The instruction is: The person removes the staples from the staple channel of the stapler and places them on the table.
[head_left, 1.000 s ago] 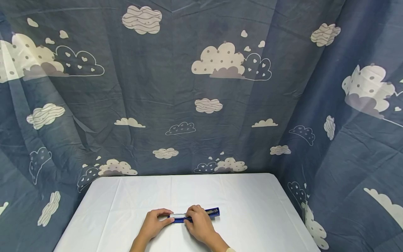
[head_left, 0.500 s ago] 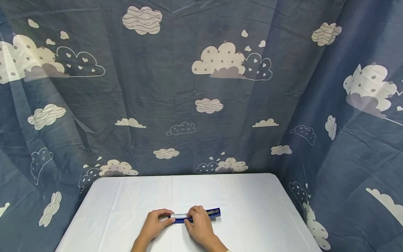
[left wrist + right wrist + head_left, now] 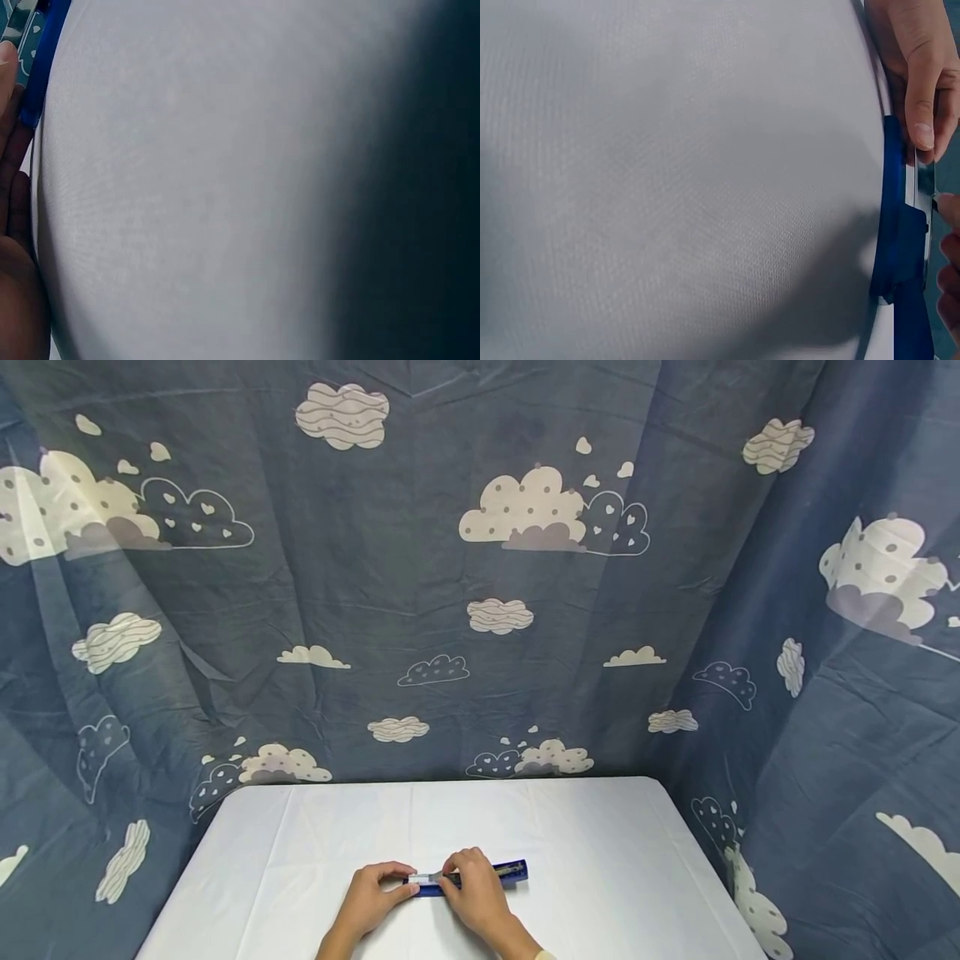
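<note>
1. Stapler (image 3: 431, 890), blue and opened out, lies crosswise on the white table (image 3: 600, 860).
2. Left hand (image 3: 370, 898): thumb and forefinger pinch its left end.
3. Right hand (image 3: 478, 895): fingers curled, pinching its middle at the metal rail (image 3: 925, 177); its right end sticks out beyond.

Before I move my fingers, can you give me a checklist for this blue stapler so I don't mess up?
1. Left grip holding the left end of the long blue stapler: ok.
2. Right grip on the stapler's middle: ok.
3. Stapler away from the visible edges of the smooth white table: ok.
4. Stapler closed: not ok, it is folded open.
5. Anything inside the silver metal channel sitting flat: cannot tell, your fingers hide part of it.
</note>
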A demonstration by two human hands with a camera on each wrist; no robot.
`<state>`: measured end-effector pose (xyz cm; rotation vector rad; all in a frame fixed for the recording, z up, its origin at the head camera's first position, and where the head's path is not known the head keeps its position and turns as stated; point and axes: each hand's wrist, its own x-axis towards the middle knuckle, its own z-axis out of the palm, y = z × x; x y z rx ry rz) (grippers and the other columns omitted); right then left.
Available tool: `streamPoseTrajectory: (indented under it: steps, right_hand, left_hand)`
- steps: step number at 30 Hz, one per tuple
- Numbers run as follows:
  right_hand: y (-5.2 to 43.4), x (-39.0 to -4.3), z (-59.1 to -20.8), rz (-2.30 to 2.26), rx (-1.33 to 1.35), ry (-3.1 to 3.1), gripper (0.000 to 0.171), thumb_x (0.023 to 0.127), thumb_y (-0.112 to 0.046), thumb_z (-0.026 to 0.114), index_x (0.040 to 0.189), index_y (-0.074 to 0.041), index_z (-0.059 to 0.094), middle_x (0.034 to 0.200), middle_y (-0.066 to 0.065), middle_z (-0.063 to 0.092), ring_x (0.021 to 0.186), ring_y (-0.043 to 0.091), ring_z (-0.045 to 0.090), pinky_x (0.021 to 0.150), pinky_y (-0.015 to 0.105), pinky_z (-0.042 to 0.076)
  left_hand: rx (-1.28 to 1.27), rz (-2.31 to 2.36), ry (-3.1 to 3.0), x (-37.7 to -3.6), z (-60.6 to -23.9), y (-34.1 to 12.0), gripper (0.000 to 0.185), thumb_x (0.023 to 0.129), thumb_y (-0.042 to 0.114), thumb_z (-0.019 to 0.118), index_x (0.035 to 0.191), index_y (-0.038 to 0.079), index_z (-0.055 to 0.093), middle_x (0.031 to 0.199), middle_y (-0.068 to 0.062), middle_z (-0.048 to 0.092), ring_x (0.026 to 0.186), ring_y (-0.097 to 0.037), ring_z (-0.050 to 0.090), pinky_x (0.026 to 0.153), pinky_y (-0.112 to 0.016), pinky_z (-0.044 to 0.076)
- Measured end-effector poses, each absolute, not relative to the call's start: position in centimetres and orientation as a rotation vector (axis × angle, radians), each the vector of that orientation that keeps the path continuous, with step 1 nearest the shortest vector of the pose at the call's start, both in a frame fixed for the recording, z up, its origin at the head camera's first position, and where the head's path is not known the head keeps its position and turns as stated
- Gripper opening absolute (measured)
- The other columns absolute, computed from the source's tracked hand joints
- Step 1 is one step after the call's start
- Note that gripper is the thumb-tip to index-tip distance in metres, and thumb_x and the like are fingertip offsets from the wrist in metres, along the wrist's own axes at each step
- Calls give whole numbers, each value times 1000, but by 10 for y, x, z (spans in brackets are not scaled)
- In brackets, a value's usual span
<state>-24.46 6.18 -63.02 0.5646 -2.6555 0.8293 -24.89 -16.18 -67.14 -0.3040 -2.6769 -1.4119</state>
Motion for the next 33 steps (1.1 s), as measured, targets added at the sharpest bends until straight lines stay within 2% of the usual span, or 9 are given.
streamPoseTrajectory:
  steps: [5,9,17,27,33]
  right_hand:
    - [63,-246,-629,891,567,-2722,21,84,-18,85,101,-16,73,87,-12,68,82,3,57,74,26,53]
    - [65,-248,-627,847,637,-2749,24,86,-17,83,108,-12,75,88,-10,70,83,3,56,75,25,53]
    - [70,-255,-621,634,803,-2792,13,89,-20,81,102,-15,79,88,-12,69,82,1,53,74,22,51]
    - [84,-257,-620,652,814,-2734,12,89,-21,80,100,-18,77,95,-8,71,91,7,60,82,28,53]
    - [93,-256,-616,693,815,-2712,11,90,-20,79,100,-17,76,97,-7,71,92,8,59,83,29,53]
  left_hand:
    - [-321,-1422,-2670,-248,-671,-161,24,82,41,85,101,28,80,98,15,79,100,-7,72,95,-36,56]
    - [-327,-1421,-2673,-247,-671,-161,23,83,42,85,101,29,79,99,15,79,101,-7,72,95,-37,56]
    - [-319,-1421,-2659,-248,-672,-161,23,83,39,85,101,28,80,98,14,79,99,-7,72,93,-35,57]
    - [-311,-1409,-2665,-248,-671,-161,24,81,42,86,101,30,79,98,16,78,98,-6,72,93,-35,57]
    - [-313,-1406,-2661,-249,-672,-161,25,81,42,86,101,29,80,98,16,78,100,-6,72,95,-36,56]
